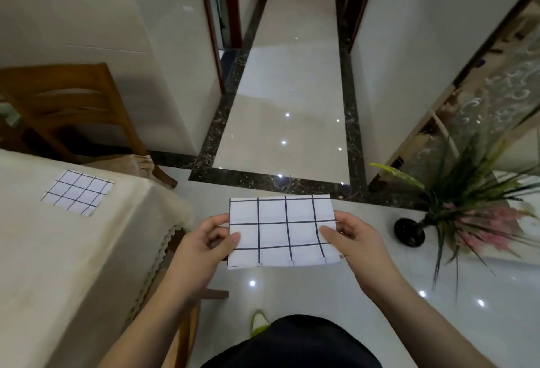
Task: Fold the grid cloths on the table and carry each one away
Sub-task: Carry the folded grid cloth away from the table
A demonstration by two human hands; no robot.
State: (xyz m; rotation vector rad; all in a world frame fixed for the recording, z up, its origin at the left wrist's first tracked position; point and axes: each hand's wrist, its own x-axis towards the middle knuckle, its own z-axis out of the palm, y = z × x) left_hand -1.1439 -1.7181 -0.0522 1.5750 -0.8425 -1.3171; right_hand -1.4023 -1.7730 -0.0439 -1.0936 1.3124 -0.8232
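1. I hold the folded grid cloth (pixel 282 231) flat in the air, away from the table (pixel 73 250).
2. My left hand (pixel 204 246) pinches its left edge, and my right hand (pixel 355 243) pinches its right edge.
3. I think I should keep both pinches tight so the fold stays shut while I walk.
4. Another grid cloth (pixel 77 192) lies on the table for later.

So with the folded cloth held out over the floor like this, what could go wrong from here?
1. Both hands, left and right, pinch only the side edges of the folded cloth; its near edge looks loose, so the fold could open while it is carried.
2. The potted plant leans out over the floor on the right and could be brushed.
3. A second cloth remains on the table.
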